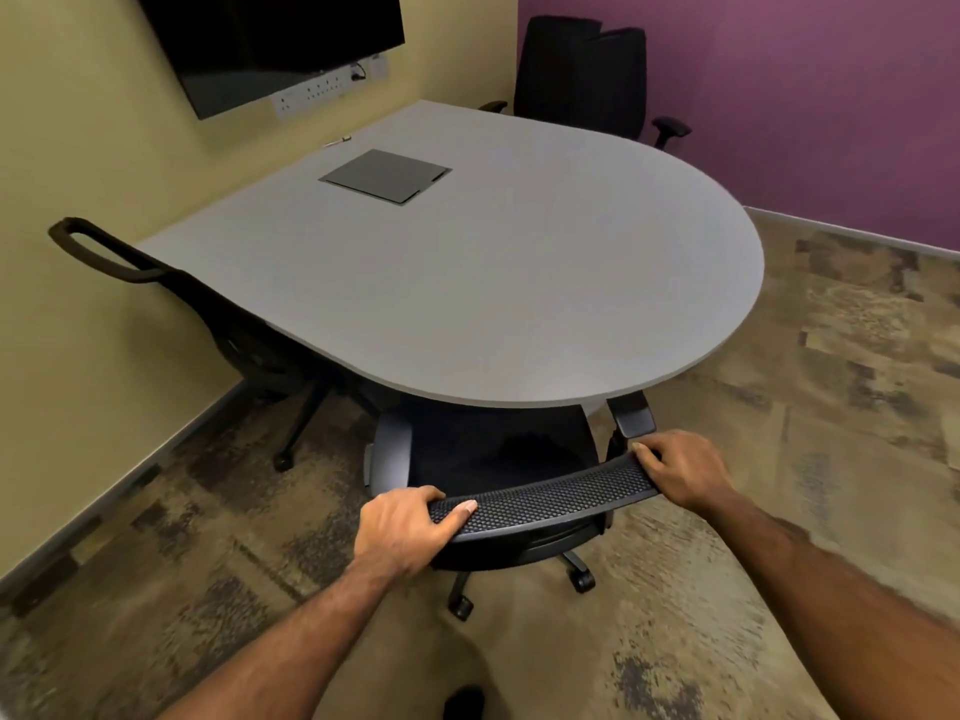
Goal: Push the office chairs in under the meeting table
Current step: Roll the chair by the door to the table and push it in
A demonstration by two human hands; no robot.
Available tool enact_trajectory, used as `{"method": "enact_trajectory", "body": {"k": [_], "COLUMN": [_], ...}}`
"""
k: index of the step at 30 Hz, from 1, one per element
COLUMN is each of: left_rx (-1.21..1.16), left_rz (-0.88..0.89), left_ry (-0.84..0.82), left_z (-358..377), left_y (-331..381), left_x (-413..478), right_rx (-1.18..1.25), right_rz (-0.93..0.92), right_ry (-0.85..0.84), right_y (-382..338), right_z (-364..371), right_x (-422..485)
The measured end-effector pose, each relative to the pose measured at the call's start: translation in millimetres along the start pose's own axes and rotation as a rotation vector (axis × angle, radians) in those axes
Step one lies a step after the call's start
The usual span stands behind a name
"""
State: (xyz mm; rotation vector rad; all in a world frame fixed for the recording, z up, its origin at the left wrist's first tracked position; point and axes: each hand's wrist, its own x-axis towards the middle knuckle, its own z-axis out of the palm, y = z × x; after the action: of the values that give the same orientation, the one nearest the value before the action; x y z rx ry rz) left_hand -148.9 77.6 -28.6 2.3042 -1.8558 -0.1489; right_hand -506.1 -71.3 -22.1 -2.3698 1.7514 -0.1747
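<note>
A grey meeting table (519, 283) with a rounded near end fills the middle of the head view. Right in front of me stands a black mesh office chair (540, 493), its seat partly under the table's rounded edge. My left hand (405, 527) grips the left end of its backrest top, and my right hand (680, 467) grips the right end. A second black chair (249, 335) is tucked in at the table's left side. A third black chair (582, 75) stands at the far side by the purple wall.
A dark screen (270, 39) hangs on the yellow wall above a socket strip (327, 88). A grey cable hatch (387, 175) lies flush in the tabletop. Patterned carpet (831, 381) spreads to the right. The near chair's castors (582, 579) rest on the carpet.
</note>
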Motion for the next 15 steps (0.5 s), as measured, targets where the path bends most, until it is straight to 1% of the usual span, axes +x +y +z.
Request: {"method": "enact_trajectory", "body": {"k": [3, 8, 15], "left_rx": [-0.001, 0.009, 0.003], "left_rz": [-0.003, 0.015, 0.073], "left_ry": [0.001, -0.023, -0.077], "left_z": [-1.0, -4.9, -12.9], "left_y": [-22.3, -49.9, -88.4], "left_x": [15.7, 44.4, 87.9], "right_rx": [0.006, 0.015, -0.013], "right_rz": [0.009, 0.008, -0.017], "right_ry": [-0.013, 0.013, 0.045], "right_y": [-16.9, -40.5, -76.3], "right_z": [9.9, 16.8, 23.9], "right_x": [16.1, 38.2, 64.7]}}
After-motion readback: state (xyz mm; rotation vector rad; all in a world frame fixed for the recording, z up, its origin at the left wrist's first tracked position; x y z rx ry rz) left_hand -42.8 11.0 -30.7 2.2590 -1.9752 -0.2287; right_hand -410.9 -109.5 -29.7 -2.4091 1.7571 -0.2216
